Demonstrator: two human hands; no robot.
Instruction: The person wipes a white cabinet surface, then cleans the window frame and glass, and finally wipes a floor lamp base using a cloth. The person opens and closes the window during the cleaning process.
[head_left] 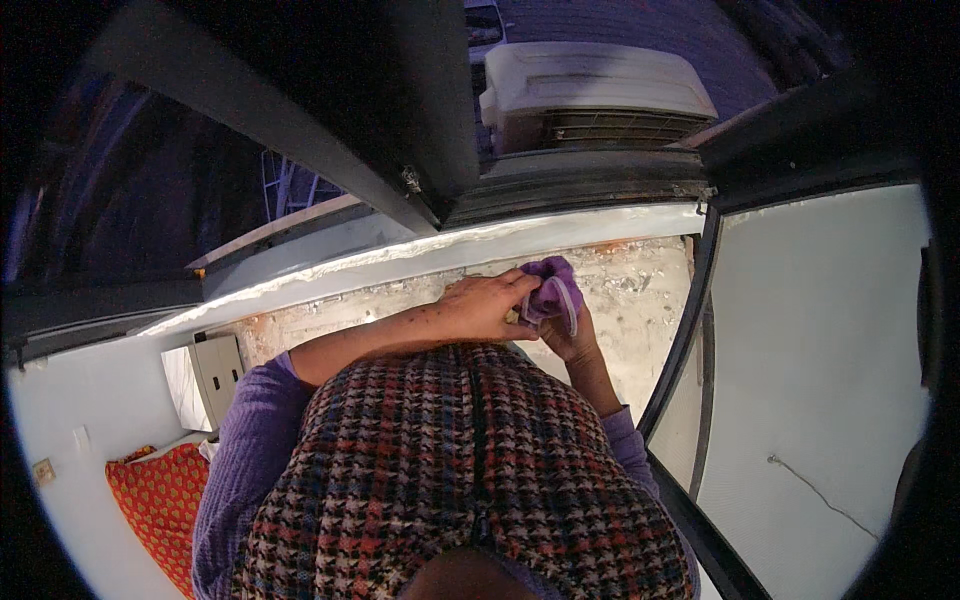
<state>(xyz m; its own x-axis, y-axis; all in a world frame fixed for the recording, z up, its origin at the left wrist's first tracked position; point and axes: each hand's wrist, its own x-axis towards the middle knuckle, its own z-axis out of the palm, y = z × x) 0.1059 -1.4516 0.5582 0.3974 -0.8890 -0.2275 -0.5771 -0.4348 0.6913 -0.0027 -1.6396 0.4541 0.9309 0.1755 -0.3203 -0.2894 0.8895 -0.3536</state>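
The wide window ledge (640, 290) was stained and flaking, with rust at its edges, so wiping it well probably called for firm, overlapping strokes and a bunched cloth turned to a fresh face. The purple cloth (552, 288) sat above the ledge, between both hands. The left hand (490, 305) pinched its edge with closed fingers; the right hand (568, 335) gripped it from below. No labels or signs showed; a pale box (205, 375) stood at the left.

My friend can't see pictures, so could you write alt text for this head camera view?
A person's left hand and right hand bunch a purple cloth over a stained white window ledge. Beyond the open window sits a white outdoor unit.
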